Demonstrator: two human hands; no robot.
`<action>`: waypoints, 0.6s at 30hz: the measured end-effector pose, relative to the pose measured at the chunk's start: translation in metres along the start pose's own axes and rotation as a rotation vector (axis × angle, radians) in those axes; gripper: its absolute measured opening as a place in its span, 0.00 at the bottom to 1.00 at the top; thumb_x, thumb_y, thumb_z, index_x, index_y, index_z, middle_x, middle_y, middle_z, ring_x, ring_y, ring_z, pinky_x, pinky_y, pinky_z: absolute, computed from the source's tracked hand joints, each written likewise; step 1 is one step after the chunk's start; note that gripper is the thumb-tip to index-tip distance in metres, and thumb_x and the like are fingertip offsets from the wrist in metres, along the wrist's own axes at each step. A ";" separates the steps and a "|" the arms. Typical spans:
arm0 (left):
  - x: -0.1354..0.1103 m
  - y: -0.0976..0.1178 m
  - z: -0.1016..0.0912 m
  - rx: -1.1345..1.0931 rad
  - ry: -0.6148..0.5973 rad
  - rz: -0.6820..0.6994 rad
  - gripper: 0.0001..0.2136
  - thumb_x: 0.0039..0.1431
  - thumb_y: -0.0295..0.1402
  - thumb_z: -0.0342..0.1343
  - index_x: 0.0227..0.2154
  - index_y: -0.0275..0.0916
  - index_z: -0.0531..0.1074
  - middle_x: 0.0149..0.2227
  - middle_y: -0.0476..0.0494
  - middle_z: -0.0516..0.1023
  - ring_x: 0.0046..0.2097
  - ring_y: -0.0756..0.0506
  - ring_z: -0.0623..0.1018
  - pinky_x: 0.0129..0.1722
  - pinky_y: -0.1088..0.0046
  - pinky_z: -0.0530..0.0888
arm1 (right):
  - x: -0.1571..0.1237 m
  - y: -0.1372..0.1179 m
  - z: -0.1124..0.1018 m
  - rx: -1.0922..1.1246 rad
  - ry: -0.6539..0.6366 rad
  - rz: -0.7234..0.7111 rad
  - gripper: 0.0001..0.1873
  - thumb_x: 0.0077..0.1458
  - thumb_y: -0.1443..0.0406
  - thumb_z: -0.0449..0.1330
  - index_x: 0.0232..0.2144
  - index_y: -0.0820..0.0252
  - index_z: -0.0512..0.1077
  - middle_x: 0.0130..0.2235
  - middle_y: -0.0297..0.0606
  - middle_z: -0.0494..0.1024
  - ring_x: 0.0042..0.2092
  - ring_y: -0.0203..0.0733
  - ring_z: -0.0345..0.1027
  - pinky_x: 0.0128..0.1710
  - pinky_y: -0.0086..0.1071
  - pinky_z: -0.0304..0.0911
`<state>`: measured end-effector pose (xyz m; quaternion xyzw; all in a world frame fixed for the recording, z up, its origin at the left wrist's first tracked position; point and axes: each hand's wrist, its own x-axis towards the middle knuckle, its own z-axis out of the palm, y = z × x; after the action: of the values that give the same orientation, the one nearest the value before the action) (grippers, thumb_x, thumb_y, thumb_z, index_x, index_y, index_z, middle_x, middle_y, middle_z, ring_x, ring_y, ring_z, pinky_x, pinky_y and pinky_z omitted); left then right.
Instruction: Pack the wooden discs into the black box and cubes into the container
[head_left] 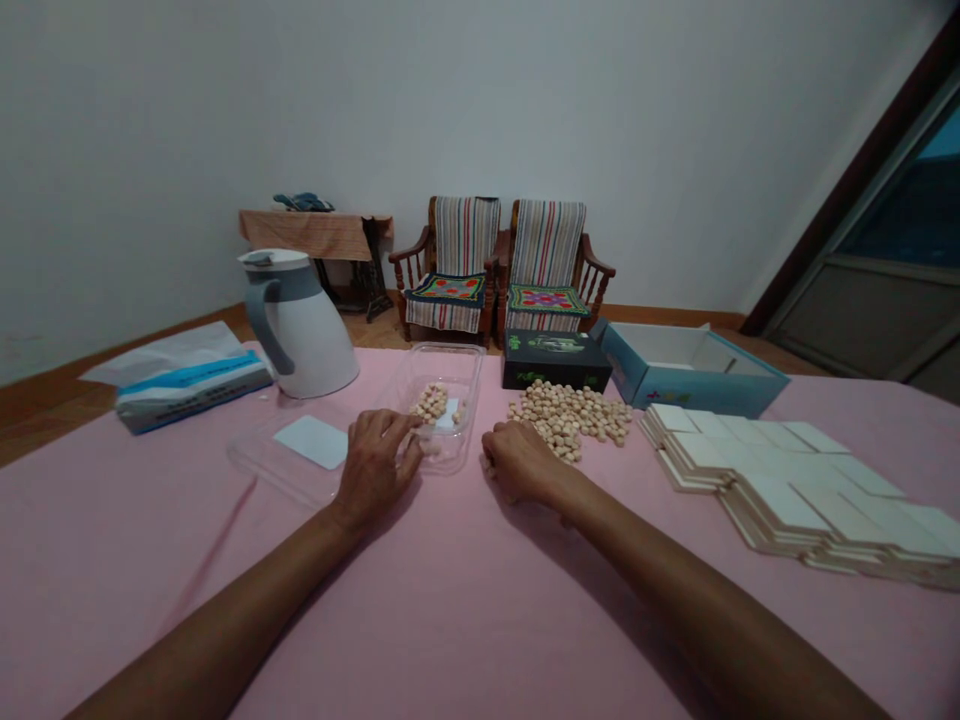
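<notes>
My left hand (377, 457) rests on the pink tablecloth with its fingers curled against the near rim of a clear plastic container (466, 365) that holds a small heap of pale round pieces (433, 403). My right hand (519, 462) lies on the cloth with its fingers closed, just at the near edge of a larger pile of the same pale round pieces (570, 412). What either hand holds, if anything, is hidden by the fingers.
A clear lid (259, 458) with a white card (320, 441) lies left of the container. Behind stand a white jug (300, 322), a blue-white packet (184, 385), a black box (555, 360) and an open blue box (686, 370). Stacked pale flat boards (795, 490) fill the right.
</notes>
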<state>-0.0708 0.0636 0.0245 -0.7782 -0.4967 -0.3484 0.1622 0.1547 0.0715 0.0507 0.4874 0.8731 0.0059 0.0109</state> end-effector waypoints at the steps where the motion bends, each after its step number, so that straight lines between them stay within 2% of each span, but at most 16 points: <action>1: 0.000 0.000 0.000 -0.007 0.000 -0.002 0.08 0.59 0.31 0.49 0.38 0.38 0.71 0.36 0.41 0.73 0.42 0.40 0.68 0.44 0.60 0.65 | -0.001 0.002 0.001 0.023 0.026 0.019 0.12 0.49 0.69 0.58 0.39 0.64 0.74 0.39 0.48 0.76 0.42 0.48 0.69 0.40 0.34 0.58; 3: 0.000 0.001 -0.001 -0.022 0.001 -0.003 0.08 0.59 0.30 0.49 0.38 0.38 0.71 0.36 0.41 0.73 0.42 0.40 0.68 0.44 0.60 0.65 | -0.001 0.008 -0.002 0.113 0.122 0.071 0.13 0.50 0.72 0.56 0.39 0.62 0.73 0.39 0.46 0.76 0.42 0.45 0.69 0.38 0.32 0.58; 5: 0.000 0.002 -0.001 -0.032 0.005 -0.003 0.08 0.59 0.30 0.49 0.38 0.38 0.72 0.36 0.41 0.73 0.42 0.40 0.68 0.43 0.60 0.65 | 0.000 0.013 -0.011 0.247 0.274 0.108 0.13 0.49 0.75 0.54 0.38 0.62 0.73 0.39 0.43 0.75 0.40 0.41 0.68 0.38 0.31 0.58; 8: 0.000 0.003 -0.001 -0.047 0.008 0.005 0.08 0.58 0.30 0.49 0.38 0.38 0.72 0.36 0.41 0.73 0.42 0.40 0.68 0.43 0.60 0.65 | 0.006 0.016 -0.034 0.456 0.492 0.075 0.10 0.50 0.75 0.54 0.35 0.63 0.72 0.37 0.40 0.75 0.37 0.36 0.68 0.39 0.29 0.59; 11: -0.001 0.004 -0.001 -0.058 -0.004 0.019 0.09 0.59 0.30 0.49 0.39 0.38 0.72 0.37 0.41 0.73 0.42 0.40 0.68 0.44 0.60 0.66 | 0.009 0.012 -0.054 0.660 0.592 0.020 0.11 0.51 0.73 0.56 0.39 0.63 0.71 0.39 0.38 0.76 0.33 0.33 0.68 0.36 0.27 0.61; 13: -0.001 0.004 -0.002 -0.062 -0.011 0.019 0.09 0.59 0.30 0.49 0.40 0.39 0.72 0.37 0.42 0.73 0.42 0.41 0.68 0.44 0.60 0.66 | 0.008 0.009 -0.057 0.679 0.608 0.033 0.09 0.52 0.72 0.56 0.37 0.62 0.72 0.37 0.37 0.77 0.32 0.32 0.67 0.35 0.27 0.60; 15: -0.002 0.004 -0.002 -0.062 -0.008 0.017 0.09 0.60 0.31 0.49 0.40 0.39 0.72 0.37 0.42 0.73 0.42 0.41 0.68 0.44 0.60 0.66 | 0.002 0.007 -0.052 0.605 0.568 0.066 0.07 0.52 0.72 0.55 0.33 0.62 0.72 0.33 0.36 0.77 0.31 0.33 0.67 0.34 0.27 0.59; 18: -0.003 0.004 -0.001 -0.053 0.001 0.016 0.09 0.60 0.31 0.49 0.40 0.38 0.72 0.37 0.41 0.73 0.42 0.41 0.68 0.44 0.60 0.65 | -0.009 0.002 -0.034 0.432 0.366 0.070 0.09 0.52 0.72 0.54 0.31 0.61 0.74 0.31 0.38 0.77 0.33 0.37 0.68 0.34 0.28 0.57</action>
<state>-0.0682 0.0597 0.0236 -0.7861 -0.4809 -0.3604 0.1447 0.1603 0.0651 0.0852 0.4993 0.8241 -0.0923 -0.2511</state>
